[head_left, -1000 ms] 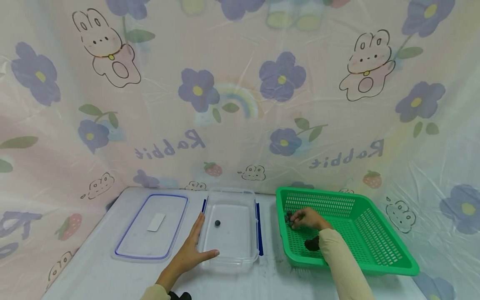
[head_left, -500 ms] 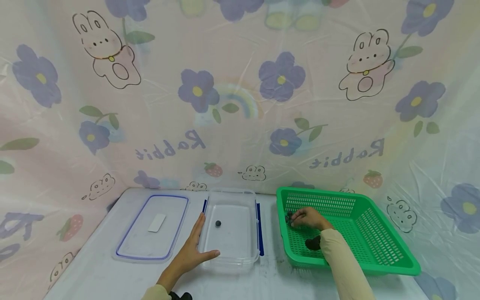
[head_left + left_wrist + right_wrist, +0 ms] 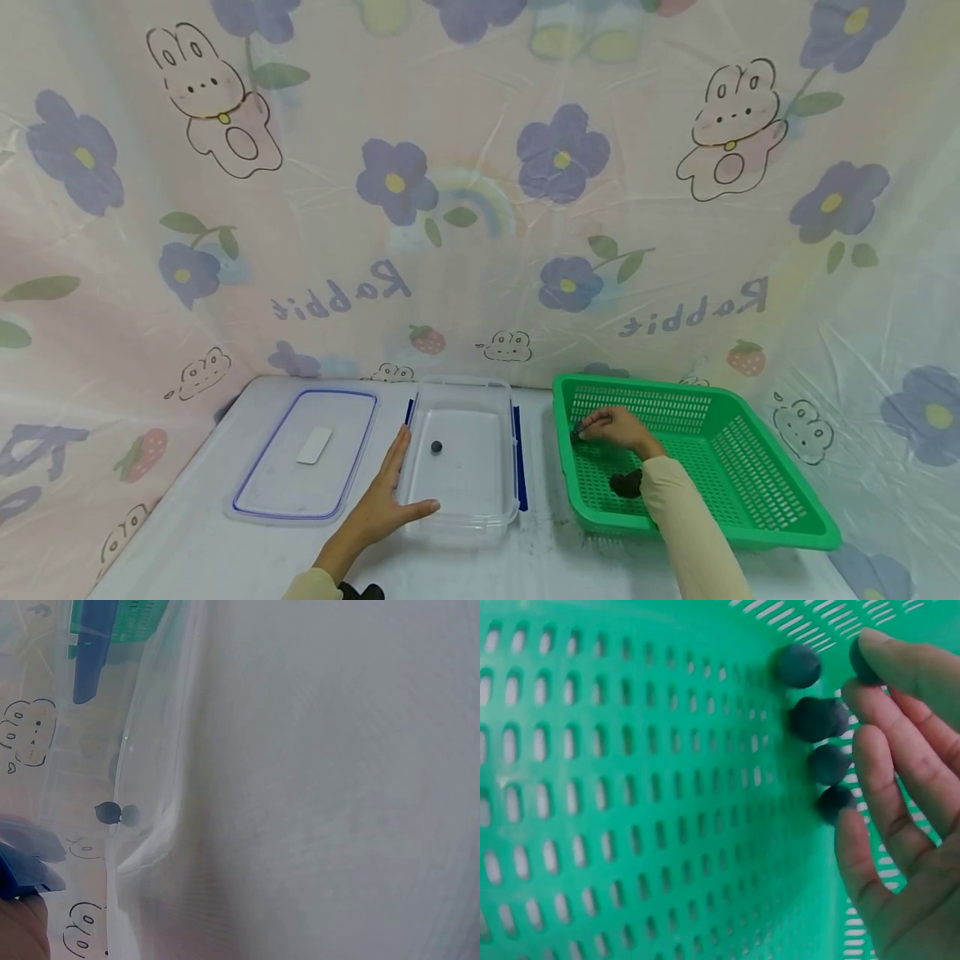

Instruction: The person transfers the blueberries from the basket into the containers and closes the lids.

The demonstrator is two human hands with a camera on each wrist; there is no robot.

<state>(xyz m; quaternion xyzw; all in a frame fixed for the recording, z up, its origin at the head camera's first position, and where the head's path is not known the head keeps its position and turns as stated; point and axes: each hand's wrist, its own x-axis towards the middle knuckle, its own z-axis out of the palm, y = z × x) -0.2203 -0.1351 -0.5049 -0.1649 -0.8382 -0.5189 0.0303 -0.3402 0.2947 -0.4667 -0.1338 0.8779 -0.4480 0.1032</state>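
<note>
A: The fingers (image 3: 911, 664) of the right hand (image 3: 618, 431) are pinching something! What is it?

B: A dark round ball (image 3: 862, 667), right at the tips. It is inside the green basket (image 3: 564, 442), near the left wall.

A: What just changed?

B: That hand is a tiny bit higher than half a second ago. The ball shows apart from its friends now, so I think it is picked out.

A: Are there more?

B: Yes, the other dark balls (image 3: 830, 765) make a row just beside the hand. Some hide a bit, so I can't count them all. I think there is more picking to do.

A: And out of the basket?

B: One small ball (image 3: 437, 447) lies in the clear box (image 3: 472, 487). It looks the same as before.

A: And the left hand (image 3: 375, 510)?

B: It is at the box's left side, thumb spread wide, holding no ball.

A: What's past it?

B: A clear lid (image 3: 277, 483) with a blue edge, flat on the counter (image 3: 187, 550).
</note>
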